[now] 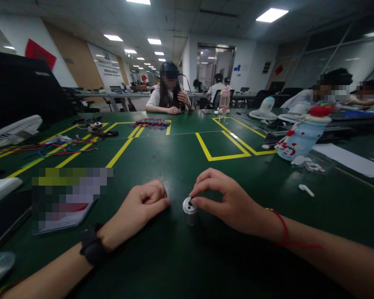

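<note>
A small silver metal cylinder (190,211) stands upright on the green table, with dark round spots on its pale top face. My right hand (226,199) reaches it from the right, thumb and index finger pinched together at the top's edge. Whatever is between those fingertips is too small to make out. To the left of the cylinder, and apart from it, my left hand (143,203) rests on the table with its fingers curled into a loose fist. Nothing shows in that fist; the palm side is hidden.
A blue bottle (302,135) with a red lid and a white earbud (306,190) are on the right. Left lie a blurred-out flat packet (68,203) and loose wires (59,147). Across the table (162,153) sits a person (170,89), near a wire bundle (152,123).
</note>
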The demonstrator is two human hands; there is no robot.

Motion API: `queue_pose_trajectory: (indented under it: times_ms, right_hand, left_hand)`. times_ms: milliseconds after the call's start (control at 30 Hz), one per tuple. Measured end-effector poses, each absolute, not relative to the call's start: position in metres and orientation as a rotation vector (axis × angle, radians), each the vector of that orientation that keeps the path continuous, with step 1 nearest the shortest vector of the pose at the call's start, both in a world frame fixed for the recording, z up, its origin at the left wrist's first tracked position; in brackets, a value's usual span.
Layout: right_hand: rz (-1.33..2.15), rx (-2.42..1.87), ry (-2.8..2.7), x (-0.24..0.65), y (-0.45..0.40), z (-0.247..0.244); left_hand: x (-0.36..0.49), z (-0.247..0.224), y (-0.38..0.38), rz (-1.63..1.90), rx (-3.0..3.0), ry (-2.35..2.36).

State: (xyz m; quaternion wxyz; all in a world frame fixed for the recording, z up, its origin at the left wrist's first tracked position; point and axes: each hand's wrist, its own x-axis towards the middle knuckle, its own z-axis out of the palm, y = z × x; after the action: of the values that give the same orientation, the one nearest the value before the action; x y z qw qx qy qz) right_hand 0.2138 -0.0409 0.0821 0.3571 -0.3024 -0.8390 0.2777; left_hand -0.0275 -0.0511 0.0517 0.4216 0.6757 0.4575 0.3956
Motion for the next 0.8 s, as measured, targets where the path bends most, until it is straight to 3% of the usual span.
queue_pose_trajectory:
  times_ms: [300, 533, 800]
  right_hand:
    - [0.669, -0.803, -2.196, 0.228, -0.047, 0.088]
    - [0.708, -1.308, -1.712, 0.276, 0.006, 0.069]
    - [0.722, -1.368, -1.846, 0.284, 0.013, 0.062]
  left_hand:
    - [-0.011, 0.061, -0.064, 0.725, 2.201, 1.108]
    - [-0.004, 0.059, -0.071, 0.387, 2.492, 1.351]
    - [-0.002, 0.065, -0.081, 0.172, 2.609, 1.505]
